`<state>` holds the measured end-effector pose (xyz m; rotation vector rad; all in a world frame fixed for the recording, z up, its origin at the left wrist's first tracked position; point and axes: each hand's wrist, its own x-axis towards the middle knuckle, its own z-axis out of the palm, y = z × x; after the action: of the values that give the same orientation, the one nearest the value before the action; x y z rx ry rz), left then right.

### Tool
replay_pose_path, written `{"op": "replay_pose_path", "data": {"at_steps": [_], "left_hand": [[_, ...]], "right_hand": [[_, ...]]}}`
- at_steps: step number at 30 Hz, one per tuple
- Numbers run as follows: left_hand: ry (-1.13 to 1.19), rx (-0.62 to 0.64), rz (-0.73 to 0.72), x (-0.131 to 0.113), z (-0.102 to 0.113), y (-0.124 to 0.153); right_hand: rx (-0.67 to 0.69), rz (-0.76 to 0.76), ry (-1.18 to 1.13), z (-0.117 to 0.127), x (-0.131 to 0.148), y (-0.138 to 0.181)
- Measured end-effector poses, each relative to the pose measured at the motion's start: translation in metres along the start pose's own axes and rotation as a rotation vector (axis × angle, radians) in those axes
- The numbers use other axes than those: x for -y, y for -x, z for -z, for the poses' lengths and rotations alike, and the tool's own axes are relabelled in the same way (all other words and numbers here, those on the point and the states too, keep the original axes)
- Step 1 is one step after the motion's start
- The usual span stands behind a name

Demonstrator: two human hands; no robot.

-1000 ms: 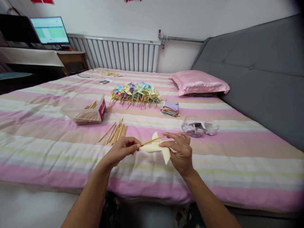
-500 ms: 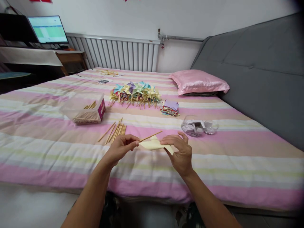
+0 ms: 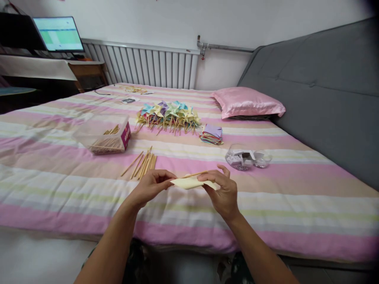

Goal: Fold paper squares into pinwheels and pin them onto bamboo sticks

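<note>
Above the near part of the striped bed, my left hand [image 3: 152, 185] pinches the left edge of a pale yellow paper piece [image 3: 186, 182]. My right hand [image 3: 222, 189] grips the paper's right side, thumb and fingers closed on it. A thin wooden stick [image 3: 195, 174] lies along the top of the paper between both hands. The paper is held almost flat, edge-on to me. A loose bundle of wooden sticks [image 3: 144, 162] lies on the bed just beyond my left hand.
A clear box of sticks [image 3: 103, 136] sits at left. A heap of finished paper pinwheels [image 3: 168, 114] and a stack of coloured paper squares [image 3: 212, 134] lie farther back. Small clear containers [image 3: 245, 158] stand right of my hands. A pink pillow [image 3: 247, 102] rests by the grey headboard [image 3: 325, 86].
The yellow paper has turned from hanging with a point down to lying nearly flat. The stick has dropped from a raised slant to rest along the paper. Both hands stayed in place.
</note>
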<state>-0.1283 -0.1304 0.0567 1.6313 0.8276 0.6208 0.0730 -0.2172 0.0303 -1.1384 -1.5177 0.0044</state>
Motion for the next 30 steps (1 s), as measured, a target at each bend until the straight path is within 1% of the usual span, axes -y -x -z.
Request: {"op": "replay_pose_path", "data": {"at_steps": [8,16,22,24,26,28,30], "left_hand": [[-0.002,0.027,-0.009,-0.0001,-0.0005,0.0002],[0.0,0.025,-0.048,-0.0012,-0.0011,-0.0003],[0.019,0.036,-0.064,-0.0021,-0.0021,-0.0002],[0.022,0.031,-0.063,-0.0017,-0.0017,-0.0004],[0.021,0.021,-0.056,-0.001,-0.001,-0.0007],[0.024,0.011,-0.047,-0.0003,-0.0004,-0.001],[0.03,0.001,-0.041,0.0,-0.0001,-0.0012]], "right_hand": [[-0.032,-0.031,-0.014,-0.0025,0.0018,-0.0003],[-0.05,-0.034,-0.015,-0.0027,0.0036,0.0006],[-0.136,-0.035,0.02,-0.004,0.0054,0.0019],[-0.165,0.005,0.059,-0.0039,0.0053,0.0022],[-0.176,0.088,0.109,-0.0031,0.0055,0.0022],[-0.166,0.158,0.148,-0.0018,0.0068,0.0016],[-0.134,0.183,0.156,-0.0006,0.0092,0.0007]]}}
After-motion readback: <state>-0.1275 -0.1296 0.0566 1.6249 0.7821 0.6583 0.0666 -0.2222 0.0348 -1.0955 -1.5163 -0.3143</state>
